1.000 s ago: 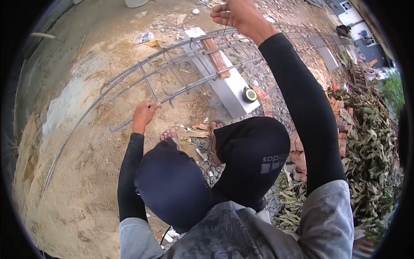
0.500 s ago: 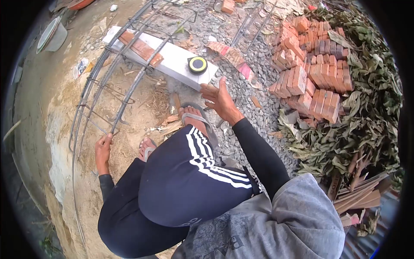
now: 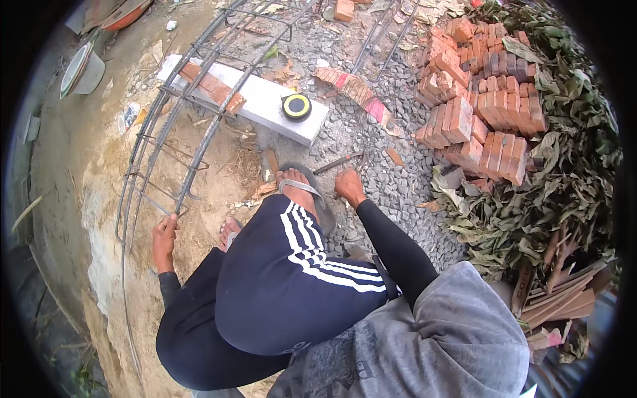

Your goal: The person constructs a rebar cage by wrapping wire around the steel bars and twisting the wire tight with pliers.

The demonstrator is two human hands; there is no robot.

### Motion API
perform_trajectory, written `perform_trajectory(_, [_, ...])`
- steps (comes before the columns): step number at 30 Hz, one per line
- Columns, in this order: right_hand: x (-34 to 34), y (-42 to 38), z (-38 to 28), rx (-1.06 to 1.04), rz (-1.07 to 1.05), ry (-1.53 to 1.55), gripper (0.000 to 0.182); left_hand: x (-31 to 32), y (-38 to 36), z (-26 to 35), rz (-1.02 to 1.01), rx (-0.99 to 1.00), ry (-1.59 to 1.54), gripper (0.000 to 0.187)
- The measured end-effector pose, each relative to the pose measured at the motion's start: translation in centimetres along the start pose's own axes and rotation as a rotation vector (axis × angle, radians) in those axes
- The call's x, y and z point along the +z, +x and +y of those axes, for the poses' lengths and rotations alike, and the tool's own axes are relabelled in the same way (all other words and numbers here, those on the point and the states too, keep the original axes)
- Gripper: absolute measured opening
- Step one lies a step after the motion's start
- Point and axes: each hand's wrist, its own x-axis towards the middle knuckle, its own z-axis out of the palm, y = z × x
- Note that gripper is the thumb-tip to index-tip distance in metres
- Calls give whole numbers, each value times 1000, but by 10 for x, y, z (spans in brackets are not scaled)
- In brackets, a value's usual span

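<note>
My left hand [image 3: 164,244] is closed at the near end of the steel rebar cage [image 3: 199,149], its fingertips pinching a bar end. My right hand [image 3: 349,186] hangs over the gravel beside my sandal, its fingers curled and pointing down; whether they hold anything is hidden. Just beyond it a thin dark tool [image 3: 337,163] lies on the ground. A yellow and black tape measure [image 3: 296,107] rests on the white block [image 3: 265,106], and a reddish wood piece [image 3: 213,86] lies across the block's left part, under the cage bars.
Stacked red bricks [image 3: 503,106] stand on the gravel at the right, with dry leaves [image 3: 551,199] around them. Loose steel bars [image 3: 385,40] lie at the top. A bucket [image 3: 86,71] is at the upper left, and wood scraps [image 3: 561,298] lie at the lower right.
My right hand has moved down and back from beside the white block, its spread fingers now curled. The dark tool has come into clear view. My left hand stays at the cage.
</note>
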Motion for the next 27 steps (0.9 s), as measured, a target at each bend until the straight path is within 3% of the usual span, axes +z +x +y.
perform_trajectory(3, [-34, -13, -10, 239, 79, 536, 43, -1, 4, -5, -10, -53, 18, 46])
perform_trajectory(5, [-11, 30, 34, 240, 77, 340, 54, -1, 2, 0, -7, -44, 4, 46])
perform_trajectory(8, [-16, 37, 17, 346, 150, 131, 81, 4, -7, 10, -2, -44, -11, 46])
perform_trajectory(11, [-10, 39, -27, 695, 305, 161, 106, 3, 0, 6, 0, -30, -18, 46])
perform_trajectory(12, [-12, 42, -37, 792, 250, 234, 116, 2, 0, 2, -12, -30, -12, 46])
perform_trajectory(15, [-31, 36, -59, 843, 171, 272, 110, 2, -4, 9, 5, -63, 13, 45])
perform_trajectory(16, [0, 58, -31, 781, 316, 169, 92, 2, -5, 8, 3, -49, 17, 45])
perform_trajectory(19, [-13, 48, -20, 553, 133, 254, 69, 3, 2, -3, -4, -12, 35, 47])
perform_trajectory(20, [-9, 40, -24, 467, 244, 157, 46, 2, 6, -6, -4, -4, 50, 49])
perform_trajectory(23, [-14, 16, -9, 190, -153, 763, 42, 3, 1, -1, 16, 42, 74, 51])
perform_trajectory(25, [-69, -40, -53, 451, -600, 1033, 33, 3, -2, -2, 28, 77, 76, 52])
perform_trajectory(27, [-90, -79, -82, 279, -793, 995, 44, 5, 5, -11, 33, 120, 73, 51])
